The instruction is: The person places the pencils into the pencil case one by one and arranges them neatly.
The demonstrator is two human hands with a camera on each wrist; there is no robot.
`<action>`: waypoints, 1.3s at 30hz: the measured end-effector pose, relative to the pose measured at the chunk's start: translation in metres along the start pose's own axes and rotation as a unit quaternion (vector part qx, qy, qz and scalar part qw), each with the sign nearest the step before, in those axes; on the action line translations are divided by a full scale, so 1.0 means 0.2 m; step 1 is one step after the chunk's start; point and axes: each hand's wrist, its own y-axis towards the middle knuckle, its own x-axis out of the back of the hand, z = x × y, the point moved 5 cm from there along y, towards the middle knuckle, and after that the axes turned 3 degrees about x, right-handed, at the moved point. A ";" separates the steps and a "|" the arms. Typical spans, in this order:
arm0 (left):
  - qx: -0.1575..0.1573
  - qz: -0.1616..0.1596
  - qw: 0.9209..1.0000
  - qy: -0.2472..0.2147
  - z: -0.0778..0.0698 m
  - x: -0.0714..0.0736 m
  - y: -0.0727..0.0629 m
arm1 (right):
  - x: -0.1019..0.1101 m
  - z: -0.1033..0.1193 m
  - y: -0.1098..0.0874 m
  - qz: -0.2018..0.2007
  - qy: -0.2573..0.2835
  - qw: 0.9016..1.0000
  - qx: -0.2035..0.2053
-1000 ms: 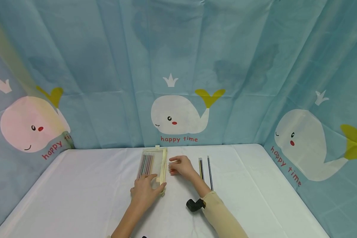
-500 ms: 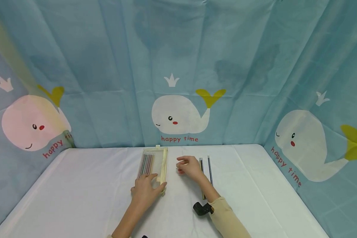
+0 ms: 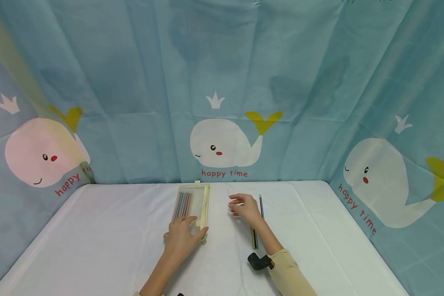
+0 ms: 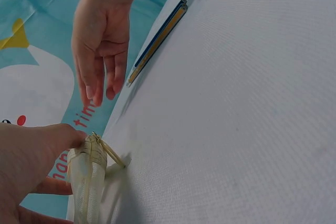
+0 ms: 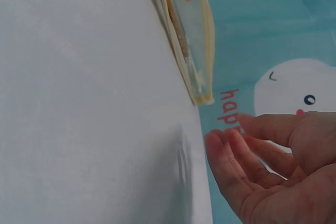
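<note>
A see-through pencil case (image 3: 197,197) with a pale yellow zipper edge lies on the white table, several pencils (image 3: 183,204) inside it along its left side. My left hand (image 3: 181,238) grips its near end, the thumb at the zipper side and the fingers across the left side. In the left wrist view the thumb presses on the end of the case (image 4: 86,187). My right hand (image 3: 246,209) hovers to the right of the case with loosely bent fingers and nothing in them. Beside it lie a yellow-and-black pencil pair (image 3: 254,239) and a dark pencil (image 3: 261,205), partly hidden by the right arm.
Blue curtains (image 3: 133,139) printed with whales enclose the table (image 3: 89,238) at the back and sides. A black camera mount (image 3: 258,261) sits at the right wrist, close above the cloth.
My right hand has drawn away from the case to the right, towards the loose pencils, its forearm now crossing over them. The left hand has stayed on the case.
</note>
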 end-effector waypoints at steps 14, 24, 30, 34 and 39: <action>-0.010 -0.010 1.000 -0.009 -0.01 -0.01 -0.01 | 0.06 -0.02 -0.01 -0.024 -0.017 1.000 0.004; -0.007 -0.004 1.000 0.000 0.00 0.00 0.00 | 0.11 -0.02 -0.01 -0.048 -0.048 0.998 -0.003; -0.010 -0.009 1.000 -0.004 0.00 0.00 -0.01 | 0.15 -0.01 -0.02 -0.067 -0.074 0.995 -0.001; -0.011 -0.007 1.000 -0.004 0.00 0.00 -0.01 | 0.19 -0.01 -0.02 -0.075 -0.084 0.994 -0.009; -0.010 -0.004 1.000 -0.002 0.00 0.00 0.00 | 0.22 -0.02 -0.03 -0.079 -0.093 0.992 -0.018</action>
